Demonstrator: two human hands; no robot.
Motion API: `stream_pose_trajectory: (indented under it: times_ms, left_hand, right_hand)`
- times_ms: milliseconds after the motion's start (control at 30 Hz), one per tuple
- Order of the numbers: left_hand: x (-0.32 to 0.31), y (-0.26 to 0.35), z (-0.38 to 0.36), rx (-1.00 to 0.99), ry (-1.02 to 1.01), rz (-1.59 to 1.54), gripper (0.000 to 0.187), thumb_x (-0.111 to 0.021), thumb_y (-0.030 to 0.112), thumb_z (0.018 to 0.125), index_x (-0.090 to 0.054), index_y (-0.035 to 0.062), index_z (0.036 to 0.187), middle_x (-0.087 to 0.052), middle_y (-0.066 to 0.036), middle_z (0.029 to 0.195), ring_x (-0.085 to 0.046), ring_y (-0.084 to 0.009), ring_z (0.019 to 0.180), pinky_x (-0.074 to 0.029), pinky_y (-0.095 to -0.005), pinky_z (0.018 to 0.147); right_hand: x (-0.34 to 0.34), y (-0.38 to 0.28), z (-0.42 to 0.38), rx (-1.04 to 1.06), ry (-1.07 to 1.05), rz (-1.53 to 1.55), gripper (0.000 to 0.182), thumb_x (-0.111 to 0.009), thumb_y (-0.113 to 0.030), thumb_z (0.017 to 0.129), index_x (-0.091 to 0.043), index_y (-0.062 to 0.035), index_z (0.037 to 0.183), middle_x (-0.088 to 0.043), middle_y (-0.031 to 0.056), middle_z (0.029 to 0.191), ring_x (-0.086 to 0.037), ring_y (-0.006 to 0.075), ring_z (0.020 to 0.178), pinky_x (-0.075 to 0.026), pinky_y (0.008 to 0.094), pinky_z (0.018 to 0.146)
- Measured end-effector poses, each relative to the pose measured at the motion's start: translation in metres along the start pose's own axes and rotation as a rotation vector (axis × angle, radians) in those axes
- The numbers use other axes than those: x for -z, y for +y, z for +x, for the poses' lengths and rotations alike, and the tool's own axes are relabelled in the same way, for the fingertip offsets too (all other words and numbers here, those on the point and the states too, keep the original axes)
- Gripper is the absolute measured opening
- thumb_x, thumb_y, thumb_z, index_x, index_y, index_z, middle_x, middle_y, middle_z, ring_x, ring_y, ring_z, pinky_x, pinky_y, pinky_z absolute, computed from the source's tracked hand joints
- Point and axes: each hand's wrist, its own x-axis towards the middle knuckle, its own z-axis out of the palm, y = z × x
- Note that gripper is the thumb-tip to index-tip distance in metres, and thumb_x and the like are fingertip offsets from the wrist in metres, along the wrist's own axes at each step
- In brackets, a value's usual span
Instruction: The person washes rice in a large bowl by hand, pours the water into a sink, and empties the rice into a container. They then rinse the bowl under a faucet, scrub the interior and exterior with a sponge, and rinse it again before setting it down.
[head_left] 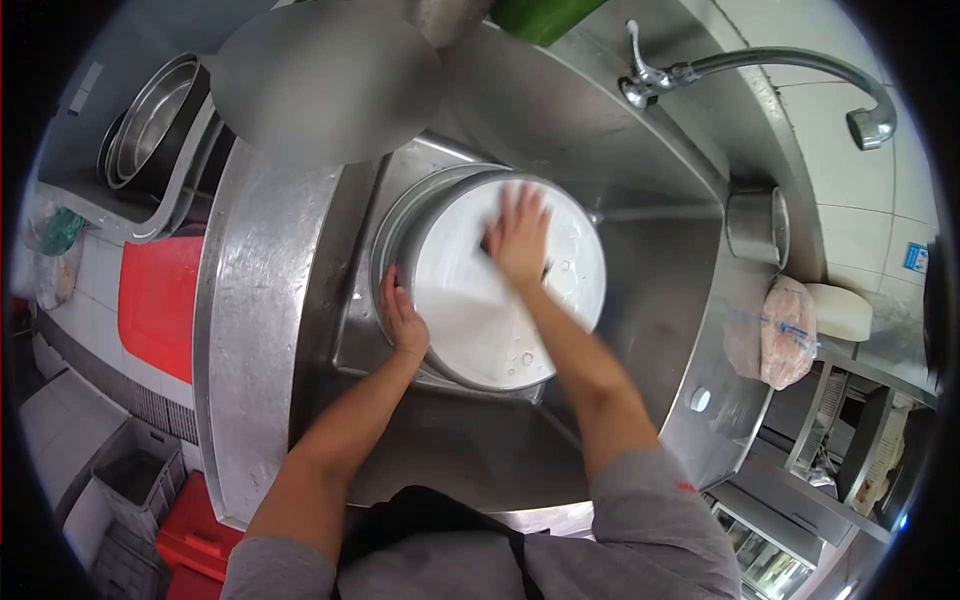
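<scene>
A large round metal pan point(460, 310) sits in a steel sink, its pale, wet, round face toward me with a few bubbles on it. My left hand point(402, 318) rests against the pan's left side, fingers bent round it. On the upper part of the pale face lies my right hand point(520, 235), blurred by motion. A small dark pad shows at the edges of its palm, pressed beneath it; its exact kind is hidden. Under the pan, on the left, part of another round metal rim and a rectangular metal tray point(352, 325) are visible.
A tap point(660, 78) with a curved spout is at the upper right. A metal pot point(757, 226), a bagged pink item point(788, 335) and a white cap point(700, 399) stand on the right ledge. Stacked pans point(150, 125) and a red panel point(160, 308) are at left.
</scene>
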Motion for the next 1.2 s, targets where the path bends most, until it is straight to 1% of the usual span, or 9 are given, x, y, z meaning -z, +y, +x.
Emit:
stream_pose_trajectory:
  times_ms: [100, 167, 300, 433, 600, 867, 1000, 1100, 1200]
  left_hand:
    - [0.002, 0.007, -0.001, 0.027, -0.008, 0.009, 0.042, -0.026, 0.028, 0.090, -0.040, 0.0005, 0.119, -0.043, -0.017, 0.119, -0.039, -0.0305, 0.111, -0.028, -0.0365, 0.095]
    - [-0.001, 0.007, 0.002, 0.016, -0.017, 0.012, 0.041, -0.026, 0.026, 0.090, -0.040, 0.0008, 0.119, -0.043, -0.017, 0.119, -0.039, -0.0303, 0.110, -0.027, -0.0365, 0.095]
    - [0.001, 0.002, 0.000, 0.021, -0.014, -0.001, 0.040, -0.027, 0.025, 0.090, -0.040, 0.0004, 0.119, -0.043, -0.016, 0.119, -0.039, -0.0295, 0.110, -0.028, -0.0361, 0.095]
    - [0.002, 0.003, 0.001, 0.010, -0.017, -0.019, 0.040, -0.027, 0.025, 0.090, -0.040, 0.0000, 0.119, -0.042, -0.016, 0.120, -0.039, -0.0288, 0.111, -0.028, -0.0355, 0.096]
    - [0.002, 0.003, -0.005, 0.039, -0.008, -0.030, 0.040, -0.027, 0.024, 0.090, -0.040, 0.0002, 0.119, -0.042, -0.016, 0.119, -0.038, -0.0280, 0.112, -0.028, -0.0351, 0.096]
    - [0.004, 0.001, -0.003, 0.025, -0.021, -0.032, 0.039, -0.027, 0.023, 0.090, -0.040, 0.0004, 0.118, -0.043, -0.015, 0.118, -0.039, -0.0279, 0.111, -0.027, -0.0353, 0.096]
    - [-0.002, -0.006, 0.004, 0.004, 0.003, -0.058, 0.039, -0.027, 0.022, 0.089, -0.041, 0.0006, 0.118, -0.042, -0.015, 0.120, -0.039, -0.0279, 0.111, -0.027, -0.0357, 0.096]
    - [0.002, 0.003, 0.004, 0.002, -0.019, -0.013, 0.038, -0.027, 0.021, 0.089, -0.041, 0.0005, 0.118, -0.043, -0.015, 0.120, -0.039, -0.0275, 0.111, -0.027, -0.0353, 0.096]
    - [0.001, 0.006, 0.002, 0.046, -0.008, -0.072, 0.038, -0.028, 0.022, 0.089, -0.041, 0.0012, 0.119, -0.042, -0.015, 0.121, -0.038, -0.0268, 0.113, -0.027, -0.0349, 0.096]
  right_hand:
    - [0.041, -0.045, -0.118, 0.089, -0.310, 0.162, 0.063, -0.049, -0.042, 0.078, -0.030, -0.0118, 0.130, -0.019, 0.0212, 0.135, -0.017, 0.0416, 0.124, -0.019, 0.0580, 0.094]
    - [0.051, -0.043, -0.118, 0.146, -0.386, 0.201, 0.063, -0.049, -0.042, 0.078, -0.029, -0.0119, 0.130, -0.019, 0.0206, 0.135, -0.017, 0.0412, 0.124, -0.018, 0.0585, 0.095]
    - [0.011, 0.029, 0.013, -0.036, 0.014, 0.043, 0.058, -0.045, -0.039, 0.081, -0.029, -0.0108, 0.129, -0.022, 0.0210, 0.134, -0.021, 0.0405, 0.122, -0.018, 0.0558, 0.096]
    - [0.007, 0.036, 0.019, -0.078, 0.063, 0.008, 0.060, -0.048, -0.036, 0.080, -0.029, -0.0095, 0.129, -0.023, 0.0219, 0.133, -0.022, 0.0400, 0.122, -0.019, 0.0523, 0.097]
    - [0.056, -0.024, -0.122, 0.082, -0.427, 0.174, 0.065, -0.049, -0.044, 0.077, -0.028, -0.0145, 0.131, -0.017, 0.0201, 0.136, -0.015, 0.0399, 0.125, -0.015, 0.0565, 0.097]
    - [0.010, 0.068, 0.016, -0.144, 0.072, 0.010, 0.058, -0.047, -0.035, 0.081, -0.029, -0.0074, 0.129, -0.019, 0.0224, 0.135, -0.019, 0.0412, 0.122, -0.018, 0.0547, 0.096]
    - [0.050, -0.008, -0.121, -0.012, -0.438, 0.123, 0.067, -0.051, -0.039, 0.078, -0.025, -0.0107, 0.132, -0.015, 0.0225, 0.136, -0.016, 0.0422, 0.124, -0.015, 0.0581, 0.096]
    - [0.045, 0.006, -0.109, 0.115, -0.363, 0.140, 0.066, -0.050, -0.040, 0.078, -0.025, -0.0105, 0.132, -0.016, 0.0212, 0.136, -0.014, 0.0421, 0.125, -0.013, 0.0581, 0.096]
    - [0.011, 0.071, -0.011, -0.055, -0.028, -0.005, 0.062, -0.048, -0.037, 0.080, -0.026, -0.0086, 0.131, -0.019, 0.0228, 0.134, -0.017, 0.0418, 0.123, -0.016, 0.0563, 0.096]
